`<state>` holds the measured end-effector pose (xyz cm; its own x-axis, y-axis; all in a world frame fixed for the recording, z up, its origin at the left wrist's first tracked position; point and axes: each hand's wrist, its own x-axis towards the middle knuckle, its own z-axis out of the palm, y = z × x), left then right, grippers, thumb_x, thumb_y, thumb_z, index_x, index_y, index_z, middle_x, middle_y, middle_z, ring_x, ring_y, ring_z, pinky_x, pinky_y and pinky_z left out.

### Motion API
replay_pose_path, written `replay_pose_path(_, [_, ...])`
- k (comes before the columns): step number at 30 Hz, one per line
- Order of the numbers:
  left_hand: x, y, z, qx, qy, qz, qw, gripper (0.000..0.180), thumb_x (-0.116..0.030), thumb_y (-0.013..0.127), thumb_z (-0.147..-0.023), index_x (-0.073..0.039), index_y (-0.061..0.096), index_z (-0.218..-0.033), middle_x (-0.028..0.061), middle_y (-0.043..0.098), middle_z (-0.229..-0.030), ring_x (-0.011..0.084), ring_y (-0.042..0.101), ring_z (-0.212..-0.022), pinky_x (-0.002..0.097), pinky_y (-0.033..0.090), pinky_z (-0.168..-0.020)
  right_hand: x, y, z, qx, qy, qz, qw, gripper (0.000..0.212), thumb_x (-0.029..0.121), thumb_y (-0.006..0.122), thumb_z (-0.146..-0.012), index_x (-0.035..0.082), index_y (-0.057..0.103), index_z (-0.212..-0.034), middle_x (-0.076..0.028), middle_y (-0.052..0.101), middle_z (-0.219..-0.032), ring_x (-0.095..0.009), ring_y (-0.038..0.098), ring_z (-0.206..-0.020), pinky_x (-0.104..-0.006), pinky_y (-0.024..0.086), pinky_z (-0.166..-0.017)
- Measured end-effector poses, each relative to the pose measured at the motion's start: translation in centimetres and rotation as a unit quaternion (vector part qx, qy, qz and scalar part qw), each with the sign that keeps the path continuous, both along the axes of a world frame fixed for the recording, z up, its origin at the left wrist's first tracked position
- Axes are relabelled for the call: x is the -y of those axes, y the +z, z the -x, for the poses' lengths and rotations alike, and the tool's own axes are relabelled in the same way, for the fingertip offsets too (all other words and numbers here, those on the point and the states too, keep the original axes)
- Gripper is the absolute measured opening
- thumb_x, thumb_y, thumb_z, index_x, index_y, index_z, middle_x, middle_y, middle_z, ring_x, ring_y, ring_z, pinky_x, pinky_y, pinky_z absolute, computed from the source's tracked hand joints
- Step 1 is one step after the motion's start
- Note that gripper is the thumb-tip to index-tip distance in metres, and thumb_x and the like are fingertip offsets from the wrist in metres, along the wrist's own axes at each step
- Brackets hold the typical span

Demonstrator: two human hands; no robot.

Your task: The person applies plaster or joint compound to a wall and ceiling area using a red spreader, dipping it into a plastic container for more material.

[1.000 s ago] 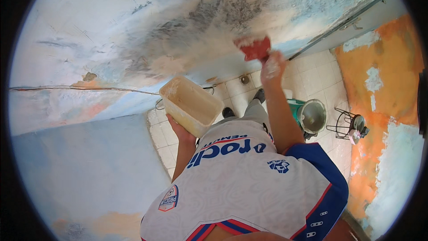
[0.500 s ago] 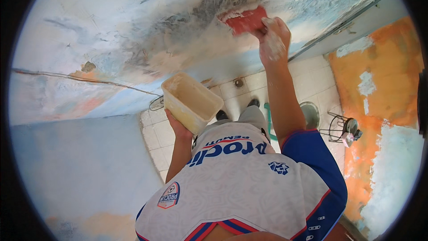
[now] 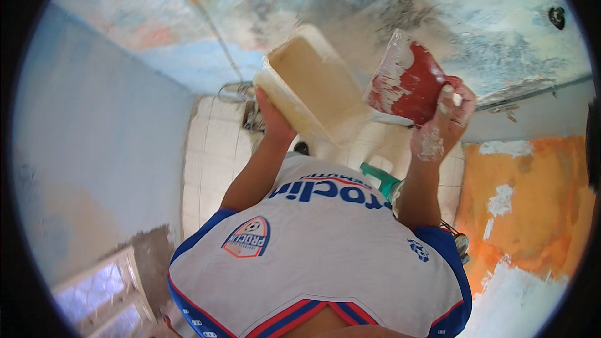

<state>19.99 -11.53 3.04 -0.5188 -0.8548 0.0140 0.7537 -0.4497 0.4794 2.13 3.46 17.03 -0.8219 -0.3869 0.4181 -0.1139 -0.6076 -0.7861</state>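
Note:
My left hand [image 3: 275, 119] grips a cream plastic tub [image 3: 291, 109] by its near left side, and the tub is tilted so its hollow inside shows. In my right hand [image 3: 447, 116] is a flat red putty spreader [image 3: 416, 81], held between thumb and fingers. White paste coats its left edge and part of its face. The spreader is beside the tub's right rim, off the wall; whether they touch I cannot tell. White paste also smears my right wrist and fingers. Ahead, the wall [image 3: 350, 6] is patchy with grey, blue and white.
A cable [image 3: 206, 19] runs down the wall to a coil near the floor. Pale tiles [image 3: 210, 150] cover the floor, where a green object [image 3: 379, 178] stands by my legs. To the right is an orange wall [image 3: 532, 188] with white patches; a window [image 3: 100, 288] is at lower left.
The red spreader has come off the wall and moved down and right, close to the tub. My left hand has raised the tub toward it. The whole view has shifted.

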Motion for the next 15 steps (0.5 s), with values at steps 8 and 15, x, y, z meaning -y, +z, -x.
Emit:
replay_pose_path(8, [-8.2, -0.8, -5.7, -0.047, -0.063, 0.009, 0.997, 0.083, -0.073, 0.027, -0.095, -0.011, 0.035, -0.15, 0.0094, 0.046, -0.147, 0.0275, 0.046, -0.134, 0.0434, 0.04, -0.11, -9.1, 5.7, -10.1, -0.441, 0.027, -0.222, 0.869, 0.022, 0.001, 0.065, -0.092, 0.001, 0.056, -0.112, -0.014, 0.066, -0.104, -0.017, 0.065, -0.086, -0.0289, 0.053, -0.079])
replay_pose_path(15, [-15.8, -2.1, -8.4, -0.007, -0.102, 0.034, 0.994, 0.084, -0.073, 0.027, -0.095, -0.01, 0.035, -0.15, 0.0098, 0.047, -0.146, 0.0271, 0.047, -0.133, 0.0429, 0.041, -0.109, -15.4, 4.8, -13.3, -0.469, 0.177, -0.364, 0.785, 0.026, 0.004, 0.064, -0.088, 0.001, 0.06, -0.113, -0.019, 0.067, -0.096, -0.036, 0.066, -0.083, -0.0421, 0.052, -0.074])
